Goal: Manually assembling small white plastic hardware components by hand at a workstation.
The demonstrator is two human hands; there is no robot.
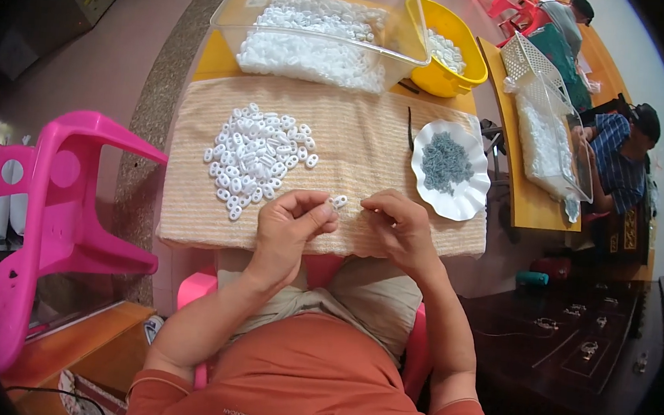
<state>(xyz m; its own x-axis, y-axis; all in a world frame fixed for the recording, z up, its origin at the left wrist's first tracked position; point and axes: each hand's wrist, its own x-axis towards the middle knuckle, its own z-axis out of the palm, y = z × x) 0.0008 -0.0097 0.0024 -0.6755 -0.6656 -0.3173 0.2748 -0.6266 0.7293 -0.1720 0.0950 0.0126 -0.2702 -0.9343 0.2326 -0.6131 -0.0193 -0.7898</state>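
Along the far edge of your worktop (209,65) stands a clear bin (400,66) heaped with white pieces, its rim leaning over the cloth from your view. The yellow basin (437,81), with more white pieces inside, sits beside it at the far right corner. A striped towel (369,128) covers the rest of the top. Near the right edge you have a white scalloped dish (458,207) of small grey pieces (446,162), with a thin dark strip (410,128) just beyond its left side. The loose pile of white two-hole pieces (251,158) spreads over the left half, its nearest pieces lying close to your left hand (297,219). Off the left edge stands a pink chair (73,222); past the right edge, a person in a striped shirt (616,144) sits at another table (520,211).

Both your forearms reach up over the near edge, wrists bent inward so the fingertips face each other near its middle. Your left thumb and forefinger grip one white piece (339,201), held out toward the right. Your right hand (397,224) is curled, fingertips drawn together just beside that piece; you cannot tell from here whether they pinch anything.
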